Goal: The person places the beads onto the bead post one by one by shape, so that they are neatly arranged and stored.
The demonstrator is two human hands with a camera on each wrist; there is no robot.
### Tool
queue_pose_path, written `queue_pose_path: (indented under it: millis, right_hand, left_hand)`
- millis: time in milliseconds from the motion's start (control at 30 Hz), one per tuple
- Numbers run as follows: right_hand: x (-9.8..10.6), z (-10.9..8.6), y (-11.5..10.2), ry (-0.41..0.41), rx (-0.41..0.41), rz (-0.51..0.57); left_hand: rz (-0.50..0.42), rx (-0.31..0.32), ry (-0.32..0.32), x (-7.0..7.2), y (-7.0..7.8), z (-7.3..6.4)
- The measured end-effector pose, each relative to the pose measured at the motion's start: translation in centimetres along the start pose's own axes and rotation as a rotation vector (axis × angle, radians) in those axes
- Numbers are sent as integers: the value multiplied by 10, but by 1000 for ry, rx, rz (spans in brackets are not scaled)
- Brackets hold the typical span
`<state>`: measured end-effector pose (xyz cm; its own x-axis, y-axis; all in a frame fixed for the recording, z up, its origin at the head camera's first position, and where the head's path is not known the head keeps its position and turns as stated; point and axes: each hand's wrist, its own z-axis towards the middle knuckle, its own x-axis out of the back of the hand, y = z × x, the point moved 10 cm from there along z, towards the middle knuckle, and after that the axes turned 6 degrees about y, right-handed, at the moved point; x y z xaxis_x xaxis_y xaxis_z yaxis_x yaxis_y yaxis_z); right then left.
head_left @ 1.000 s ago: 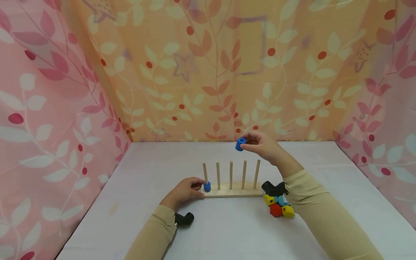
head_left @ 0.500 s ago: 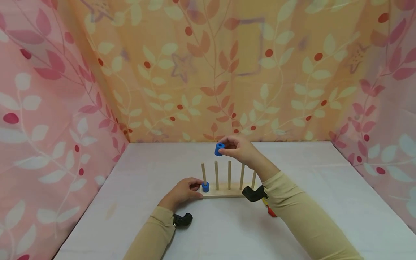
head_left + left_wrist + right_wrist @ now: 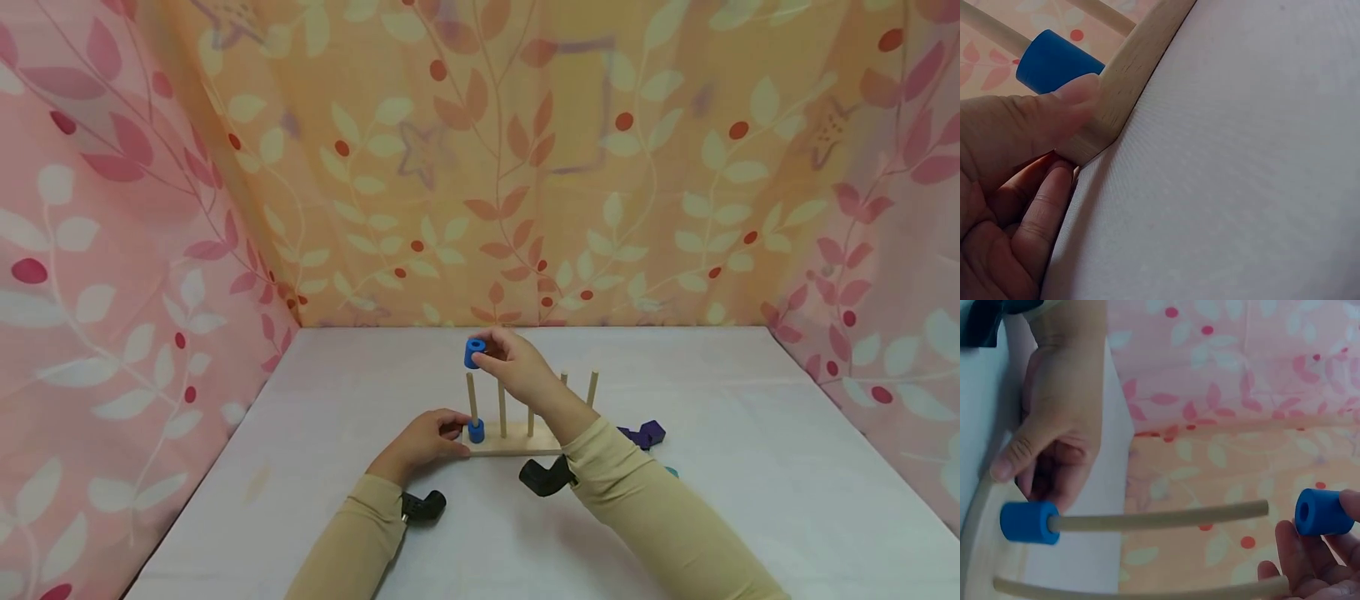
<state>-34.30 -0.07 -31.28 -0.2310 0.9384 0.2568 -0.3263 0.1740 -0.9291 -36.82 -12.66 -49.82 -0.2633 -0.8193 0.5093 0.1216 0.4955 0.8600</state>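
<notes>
My right hand (image 3: 517, 367) pinches a blue cylindrical bead (image 3: 473, 354) between thumb and fingers, just above the tip of the leftmost peg (image 3: 472, 396). In the right wrist view, the hole of this held bead (image 3: 1322, 512) faces the peg's end, with a small gap between them. Another blue bead (image 3: 476, 432) sits at the foot of that same peg. My left hand (image 3: 420, 442) grips the left end of the wooden peg board (image 3: 510, 447). In the left wrist view, its thumb (image 3: 1079, 94) lies against the board's end, beside the lower bead.
Purple blocks (image 3: 651, 433) and a bit of a teal piece (image 3: 671, 472) lie right of the board, partly hidden by the right sleeve (image 3: 645, 508). A black wrist camera (image 3: 543, 477) hangs in front of the board. Patterned curtains (image 3: 525, 167) enclose the white table.
My right hand has carried the blue bead leftward and slightly down, from above the right-hand pegs to over the leftmost one. The left hand keeps its grip on the board.
</notes>
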Motion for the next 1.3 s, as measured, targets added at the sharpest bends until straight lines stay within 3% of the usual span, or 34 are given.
queue_pose_path:
  millis: [400, 833, 1067, 1300]
  right_hand:
    - [-10, -4, 21, 101, -42, 18]
    - [-12, -7, 39, 115, -86, 35]
    - [-13, -9, 46, 165, -90, 80]
    - [-15, -14, 61, 195, -149, 99]
  left_hand:
    - [-9, -33, -9, 0, 3, 0]
    - [-36, -27, -19, -2, 4, -2]
    - [-49, -25, -17, -2, 3, -1]
    - [-35, -12, -16, -1, 2, -2]
